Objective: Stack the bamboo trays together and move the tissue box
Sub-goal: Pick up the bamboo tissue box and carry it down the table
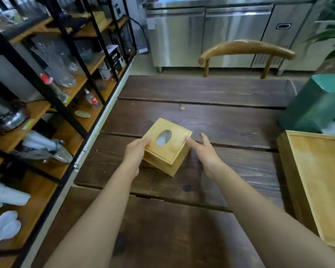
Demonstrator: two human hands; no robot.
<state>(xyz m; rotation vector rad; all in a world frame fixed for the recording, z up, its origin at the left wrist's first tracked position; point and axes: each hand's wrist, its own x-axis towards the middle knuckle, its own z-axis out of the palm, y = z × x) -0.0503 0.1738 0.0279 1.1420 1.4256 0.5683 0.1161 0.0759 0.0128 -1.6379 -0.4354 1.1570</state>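
There is only one view, from a camera on the person's head. It looks forward and down, over both bare forearms, onto a dark wooden table (211, 120) that is close below. The wide lens bends the shelf rack (52, 78) on the left and the steel counter (211, 31) far ahead.

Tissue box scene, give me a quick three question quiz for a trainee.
1. True or false: the left hand touches the tissue box.
2. What lies at the table's right edge? A) bamboo trays B) a kettle C) a plate
3. What shape is the opening in the box lid?

Key: 1 true, its fingers are on the lid's left corner. 2 A. 3 oval. The right hand is open beside the box; contact is unclear.
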